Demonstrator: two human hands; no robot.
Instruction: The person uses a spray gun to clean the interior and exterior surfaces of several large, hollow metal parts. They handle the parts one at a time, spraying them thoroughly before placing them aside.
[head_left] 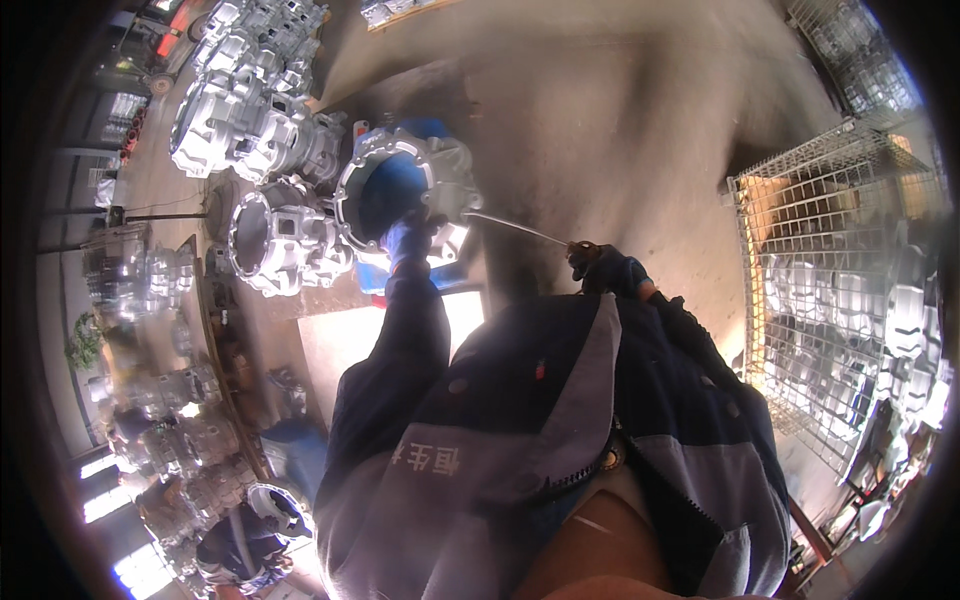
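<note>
My left hand (408, 240) grips the near rim of the round aluminium housing (405, 190). My right hand (600, 265), right of the housing, is closed on a thin rod (515, 229) pointing toward it. More castings (250, 120) are stacked left of the housing.

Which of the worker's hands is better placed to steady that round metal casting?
The left hand: it already rests on the rim of the metal casting. The right hand is off to the side, holding a thin rod.

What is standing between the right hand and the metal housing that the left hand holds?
Nothing visible blocks it. The left hand grips the rim of the round metal housing. The right hand is apart, to its right, holding a thin rod whose tip reaches the housing; only bare floor shows behind it.
</note>
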